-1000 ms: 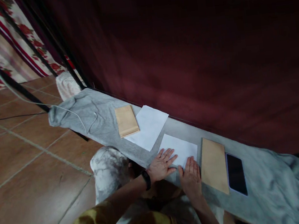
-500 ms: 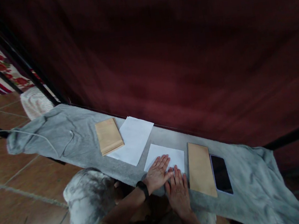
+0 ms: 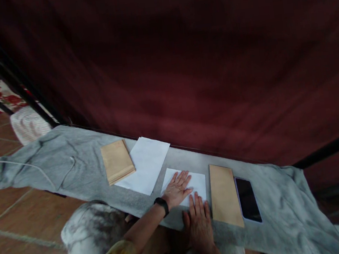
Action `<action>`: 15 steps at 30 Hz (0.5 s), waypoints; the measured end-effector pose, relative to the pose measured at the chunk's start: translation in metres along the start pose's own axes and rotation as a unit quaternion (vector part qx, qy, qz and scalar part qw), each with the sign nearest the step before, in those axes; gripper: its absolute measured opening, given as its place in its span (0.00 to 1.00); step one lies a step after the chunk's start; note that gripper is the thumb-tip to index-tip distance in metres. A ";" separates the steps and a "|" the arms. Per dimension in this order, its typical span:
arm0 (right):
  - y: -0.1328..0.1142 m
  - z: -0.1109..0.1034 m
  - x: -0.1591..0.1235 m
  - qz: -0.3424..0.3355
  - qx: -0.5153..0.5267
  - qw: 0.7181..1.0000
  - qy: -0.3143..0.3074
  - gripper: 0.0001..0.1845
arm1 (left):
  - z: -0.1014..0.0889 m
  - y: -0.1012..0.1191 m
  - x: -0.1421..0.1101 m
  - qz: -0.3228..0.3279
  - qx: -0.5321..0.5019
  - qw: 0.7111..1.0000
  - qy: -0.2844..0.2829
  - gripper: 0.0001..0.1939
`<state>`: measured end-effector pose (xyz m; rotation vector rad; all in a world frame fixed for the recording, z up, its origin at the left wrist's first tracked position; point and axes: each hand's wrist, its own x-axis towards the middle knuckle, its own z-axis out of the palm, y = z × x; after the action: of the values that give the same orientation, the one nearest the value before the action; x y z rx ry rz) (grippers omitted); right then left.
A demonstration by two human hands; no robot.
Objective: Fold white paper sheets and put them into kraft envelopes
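A small white sheet of paper (image 3: 197, 180), which looks folded, lies on the grey cloth under my hands. My left hand (image 3: 177, 190), with a black band on its wrist, rests flat on the paper with fingers stretched out. Nearer to me, my right hand (image 3: 199, 218) lies flat with its fingertips at the paper's near edge. Just right of the paper is a brown envelope (image 3: 225, 194). To the left, a larger white sheet (image 3: 147, 162) lies partly under a stack of brown envelopes (image 3: 118, 160).
A phone (image 3: 248, 199) with a dark screen lies right of the single envelope. The grey cloth (image 3: 278, 204) covers a narrow surface along a dark red curtain (image 3: 182, 80). A thin white cable (image 3: 35, 166) crosses the cloth's left end. Black poles stand at the left.
My left hand stays flat on the paper. My right hand has slid slightly toward me, to the paper's near edge. The whole view has shifted a little.
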<state>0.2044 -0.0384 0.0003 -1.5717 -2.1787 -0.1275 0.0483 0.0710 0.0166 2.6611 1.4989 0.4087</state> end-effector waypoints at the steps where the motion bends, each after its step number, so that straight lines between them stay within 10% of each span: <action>1: 0.000 0.000 0.000 0.001 -0.001 1.000 -0.002 0.32 | -0.002 0.000 -0.005 0.010 -0.004 1.000 -0.005 0.29; 15: 0.010 -0.005 -0.012 -0.041 0.024 0.999 0.002 0.36 | -0.042 0.006 -0.089 0.105 -0.073 0.990 -0.054 0.29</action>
<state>0.2174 -0.0468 -0.0020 -1.4557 -2.2261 -0.1035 -0.0014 -0.0102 0.0402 2.6845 1.1201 0.3625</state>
